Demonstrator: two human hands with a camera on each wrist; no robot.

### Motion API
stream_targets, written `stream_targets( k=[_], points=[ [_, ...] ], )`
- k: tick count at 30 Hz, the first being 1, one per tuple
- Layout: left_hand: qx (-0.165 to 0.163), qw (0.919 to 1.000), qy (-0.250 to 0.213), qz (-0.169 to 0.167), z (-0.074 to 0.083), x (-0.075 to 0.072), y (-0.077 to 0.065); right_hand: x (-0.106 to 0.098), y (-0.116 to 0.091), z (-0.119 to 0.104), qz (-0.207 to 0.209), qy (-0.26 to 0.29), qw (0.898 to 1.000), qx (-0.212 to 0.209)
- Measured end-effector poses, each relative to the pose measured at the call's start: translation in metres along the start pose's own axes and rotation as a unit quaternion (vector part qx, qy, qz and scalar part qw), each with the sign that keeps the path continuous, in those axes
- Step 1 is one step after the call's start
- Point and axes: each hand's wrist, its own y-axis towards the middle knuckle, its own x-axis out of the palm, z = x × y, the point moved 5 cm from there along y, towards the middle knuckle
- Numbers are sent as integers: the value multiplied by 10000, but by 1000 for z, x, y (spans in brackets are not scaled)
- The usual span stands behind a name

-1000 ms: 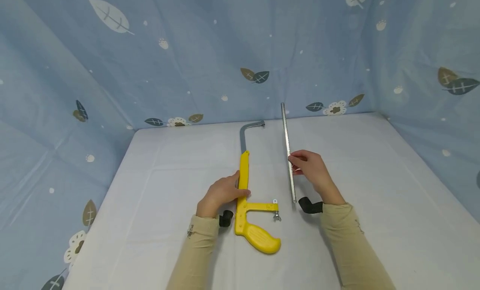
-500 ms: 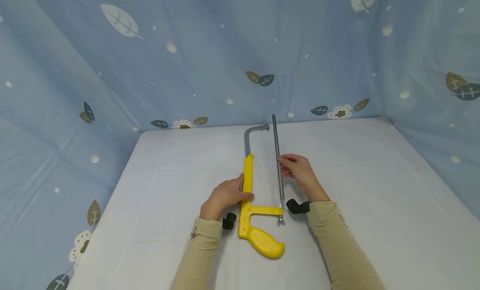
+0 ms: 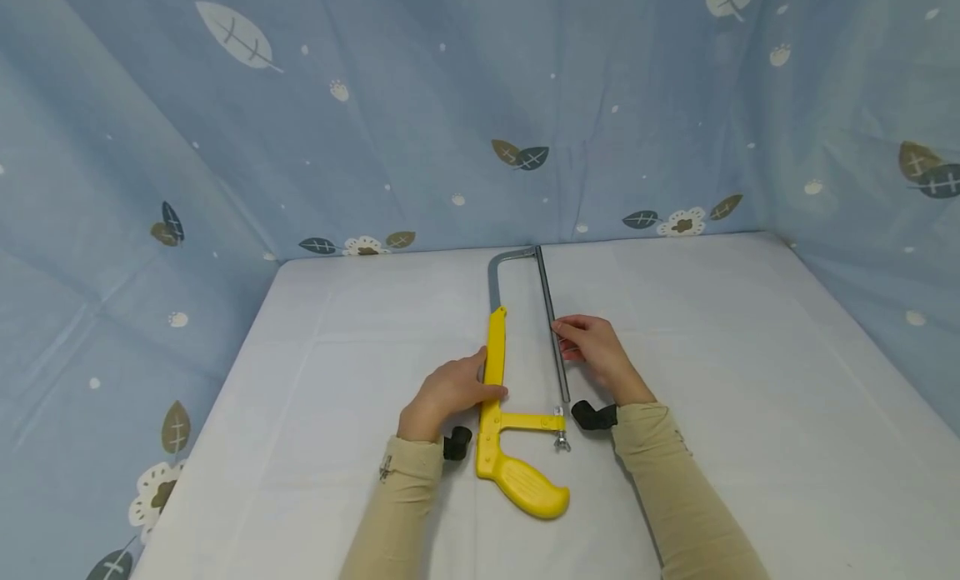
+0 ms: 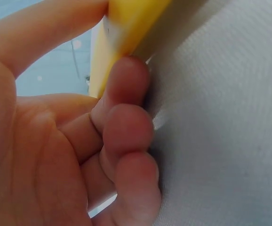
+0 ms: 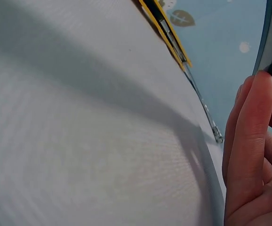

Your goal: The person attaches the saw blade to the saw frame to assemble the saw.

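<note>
A yellow hacksaw frame with a grey bent front arm lies on the white table, its handle toward me. My left hand grips the frame's yellow bar, thumb across the top; in the left wrist view the fingers curl beside the bar by the cloth. Between thumb and fingertips my right hand pinches a thin grey hacksaw blade. The blade's far end overlaps the tip of the front arm, and its near end sits just above the wing nut post on the yellow crosspiece.
The white-covered table ends at a blue leaf-patterned curtain at the back and sides. Black wrist-worn pieces show beside both sleeves.
My right hand has brought the blade leftward and lower, from apart from the frame to alongside its open side, far end at the front arm. The left hand keeps its grip.
</note>
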Motion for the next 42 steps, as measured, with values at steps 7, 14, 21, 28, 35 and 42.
stream_targets(
  k=[7,14,21,28,35,42],
  points=[
    [3,10000,-10,43,-1,1,2,1,4,6,26,24,10000,45],
    [24,10000,-19,61,-2,2,2,1,5,8,21,20,10000,70],
    [65,10000,-16,50,-3,3,3,2,4,4,-16,53,10000,52],
    [74,10000,-25,50,-2,2,2,2,2,4,120,-122,9998,100],
    [51,10000,15,68,-1,2,0,1,1,2,201,-298,9993,30],
    [23,9999,40,97,-2,2,0,-1,1,1,220,-345,9992,6]
  ],
)
